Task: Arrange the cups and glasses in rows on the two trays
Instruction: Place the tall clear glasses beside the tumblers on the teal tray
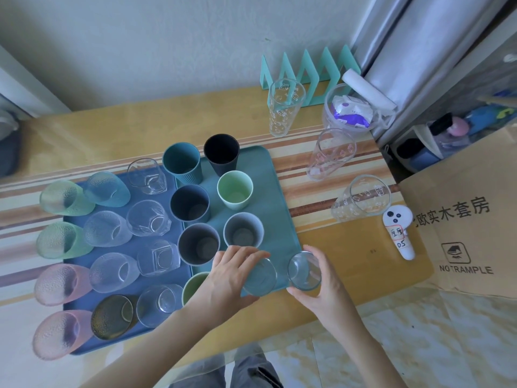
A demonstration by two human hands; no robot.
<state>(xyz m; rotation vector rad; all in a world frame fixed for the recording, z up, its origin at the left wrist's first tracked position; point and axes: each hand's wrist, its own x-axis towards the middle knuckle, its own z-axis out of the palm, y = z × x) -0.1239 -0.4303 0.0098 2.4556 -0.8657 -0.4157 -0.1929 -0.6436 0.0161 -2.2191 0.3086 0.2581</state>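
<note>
Clear glass in each hand right now: the left hand [232, 273] has its fingers [246, 254] wrapped over a short tumbler [260, 277] at the teal tray's [277, 197] near end, while the right hand [316, 287] cups a second tumbler [304, 271] just off that corner. Looks like the filling-the-last-row step, so next both need setting down upright beside the grey cup [242, 230] just beyond the left fingertips.

A mint-green zigzag rack [305, 71] stands at the back of the bench [112, 135]. A cardboard box [461, 236] leans at the right, a white labelled controller [398, 233] just beside it.
</note>
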